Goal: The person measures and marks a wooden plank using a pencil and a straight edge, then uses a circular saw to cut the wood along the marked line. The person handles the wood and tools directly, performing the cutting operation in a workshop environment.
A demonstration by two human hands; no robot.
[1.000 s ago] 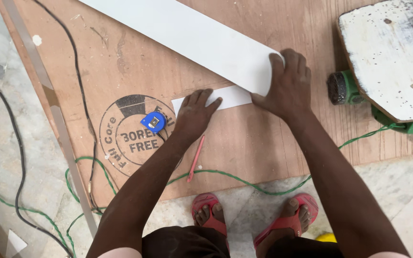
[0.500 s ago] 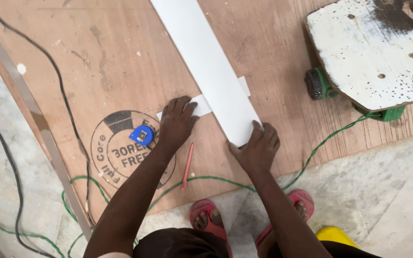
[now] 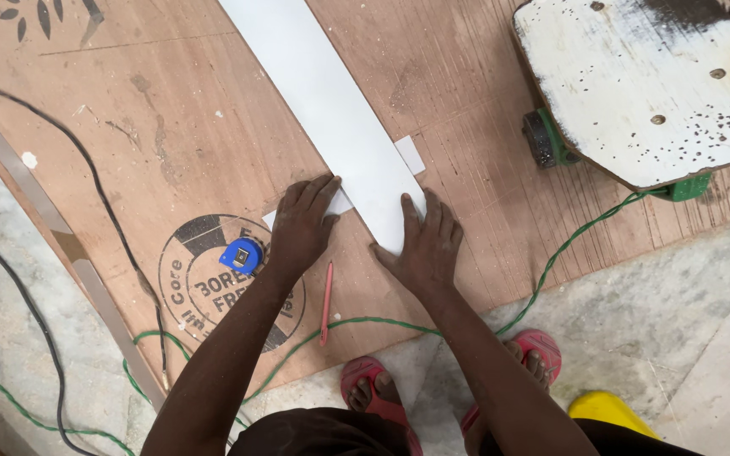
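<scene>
Where plywood sheet (image 3: 171, 127) ends, marble floor (image 3: 678, 338)

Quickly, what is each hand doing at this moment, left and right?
Left hand: open, flat, pressing the small white strip beside the long white strip.
Right hand: open, flat, pressing the near end of the long white strip.

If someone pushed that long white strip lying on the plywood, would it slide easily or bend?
The long white strip looks thin and smooth, lying flat on the plywood sheet, so it would probably slide readily. That may be why the left hand and right hand press on its near end. Lifted by one end, so long and thin a strip would likely sag.
</scene>
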